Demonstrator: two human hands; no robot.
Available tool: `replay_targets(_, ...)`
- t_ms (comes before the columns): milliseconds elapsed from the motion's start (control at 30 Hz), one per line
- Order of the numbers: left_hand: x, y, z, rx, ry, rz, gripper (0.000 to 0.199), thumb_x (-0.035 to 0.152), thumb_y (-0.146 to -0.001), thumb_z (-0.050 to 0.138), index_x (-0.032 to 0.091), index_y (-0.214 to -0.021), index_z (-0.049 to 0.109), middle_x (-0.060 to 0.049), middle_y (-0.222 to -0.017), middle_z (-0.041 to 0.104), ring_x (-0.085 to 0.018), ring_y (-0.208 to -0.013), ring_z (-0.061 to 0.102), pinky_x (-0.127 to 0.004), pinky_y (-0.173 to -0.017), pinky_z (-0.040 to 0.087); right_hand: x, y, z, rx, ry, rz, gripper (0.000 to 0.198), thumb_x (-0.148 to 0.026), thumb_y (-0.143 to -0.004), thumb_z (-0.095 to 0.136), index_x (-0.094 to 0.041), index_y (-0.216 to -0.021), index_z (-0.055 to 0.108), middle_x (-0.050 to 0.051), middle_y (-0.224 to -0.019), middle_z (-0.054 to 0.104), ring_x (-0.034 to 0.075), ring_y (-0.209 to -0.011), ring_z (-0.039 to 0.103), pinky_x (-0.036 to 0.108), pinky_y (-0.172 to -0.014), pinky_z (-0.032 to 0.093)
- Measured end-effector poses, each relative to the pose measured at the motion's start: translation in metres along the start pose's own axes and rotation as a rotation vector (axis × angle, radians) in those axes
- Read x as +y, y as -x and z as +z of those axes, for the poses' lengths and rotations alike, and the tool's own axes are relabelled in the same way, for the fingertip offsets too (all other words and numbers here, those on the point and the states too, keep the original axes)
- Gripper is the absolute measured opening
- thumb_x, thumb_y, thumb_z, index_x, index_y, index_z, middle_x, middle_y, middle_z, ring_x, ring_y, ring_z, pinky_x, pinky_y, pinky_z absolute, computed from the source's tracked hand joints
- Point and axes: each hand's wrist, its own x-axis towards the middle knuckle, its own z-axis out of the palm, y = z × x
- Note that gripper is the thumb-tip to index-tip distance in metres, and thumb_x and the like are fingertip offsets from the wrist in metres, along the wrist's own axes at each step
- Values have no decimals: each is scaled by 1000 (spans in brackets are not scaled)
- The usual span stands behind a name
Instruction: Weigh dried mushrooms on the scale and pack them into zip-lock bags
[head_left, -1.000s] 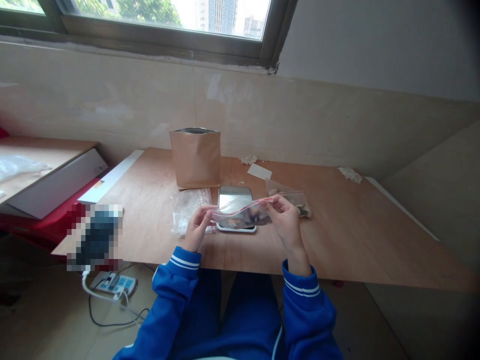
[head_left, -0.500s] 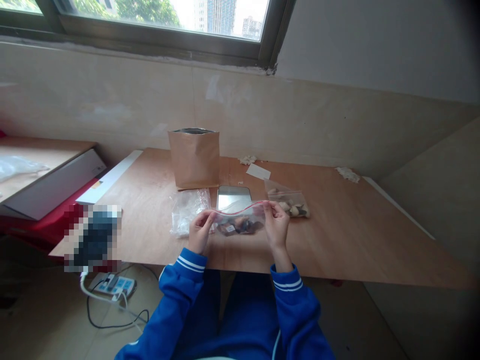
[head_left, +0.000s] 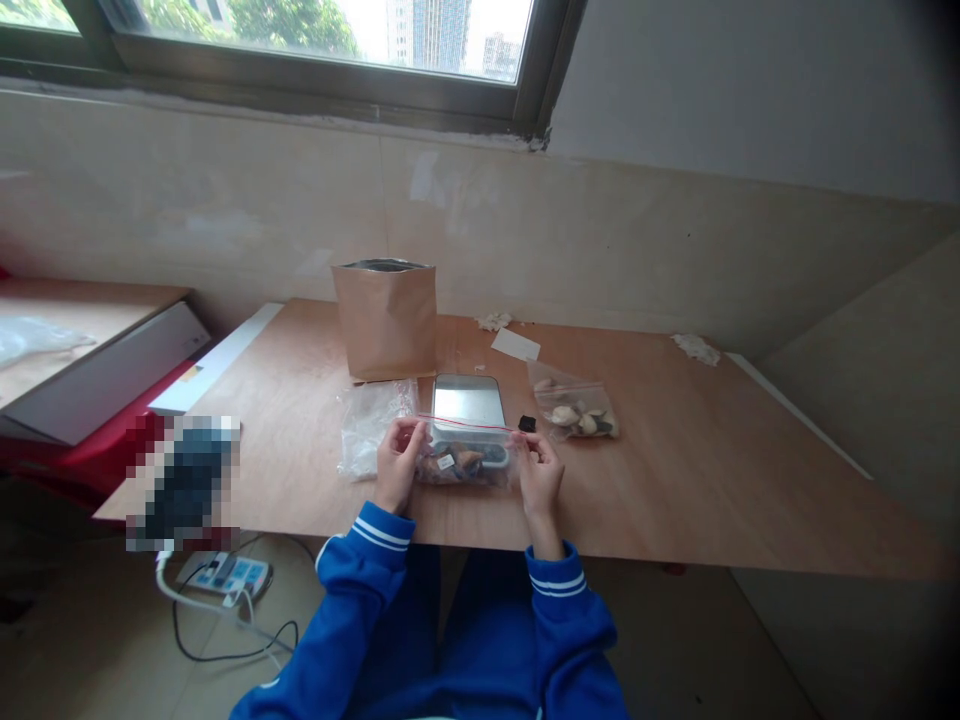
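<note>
Between my hands is a clear zip bag with a red zip line along its top and brown and dark pieces inside. My left hand pinches its upper left corner, and my right hand pinches the upper right corner. Just behind the bag lies a kitchen scale with a silvery top, its lower part seen through the plastic. Left of it, crumpled clear plastic bags lie close to my left hand. A small black piece rests on the table beyond my right fingers.
A brown paper pouch stands upright, its top open, behind the plastic bags. Another zip bag with pale pieces lies to the right. A white card and crumpled white scraps lie farther back. A power strip is on the floor at left.
My right hand has come down and a little to the left, bringing the bag lower and nearer to me. The red zip line now looks straighter, and the small black piece has come into view.
</note>
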Motion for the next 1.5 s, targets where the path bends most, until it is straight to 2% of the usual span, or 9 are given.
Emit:
replay_targets(133,-1,1,-2,-7,5,-49,34,46,-78,70,16,-90,61,-1,-74,65,-12,-64,62,-21,-56,48,0,2,-1,-29,3,1,43,-58,-84,59,-17,-87,69,6,-74,73,20,-67,66,29,-63,50)
replay_targets(367,0,2,-4,9,-6,-38,34,46,-77,71,16,-93,66,-2,-74,64,-11,-63,57,-20,-53,44,2,3,-2,-65,36,-20,46,-56,-91,47,-17,-101,69,9,-85,74,22,-76,68,34,-75,53)
replay_targets(633,1,1,-4,28,-52,9,30,44,-76,72,16,-83,66,-2,-75,62,-13,-68,57,-21,-57,46,-1,4,0,12,126,-178,35,-49,-95,44,-20,-91,64,6,-82,70,19,-77,65,32,-76,50)
replay_targets(1067,-5,0,-4,25,-98,35,27,42,-78,70,17,-83,66,-2,-78,64,-14,-70,58,-24,-67,47,-1,6,-1,46,133,-205,31,-47,-94,47,-21,-89,63,5,-78,70,19,-72,64,32,-74,50)
replay_targets(1333,-8,0,-3,-123,-81,22,25,40,-80,70,17,-90,69,-5,-89,68,-16,-80,61,-26,-73,47,-2,8,-1,-18,54,-149,29,-46,-92,50,-19,-93,61,5,-85,68,19,-77,63,32,-76,50)
replay_targets(1433,-6,1,-3,-128,-71,23,25,41,-80,69,17,-88,69,-5,-88,68,-16,-80,61,-27,-73,47,-3,8,0,-56,-12,-99,31,-48,-87,58,-19,-95,60,5,-87,67,19,-78,62,32,-74,50)
replay_targets(1500,-5,1,-3,-124,-63,19,25,41,-80,69,17,-86,69,-5,-87,68,-16,-79,61,-27,-72,47,-5,8,0,-94,-91,-38,33,-50,-85,60,-18,-95,59,4,-81,66,18,-74,62,30,-70,50)
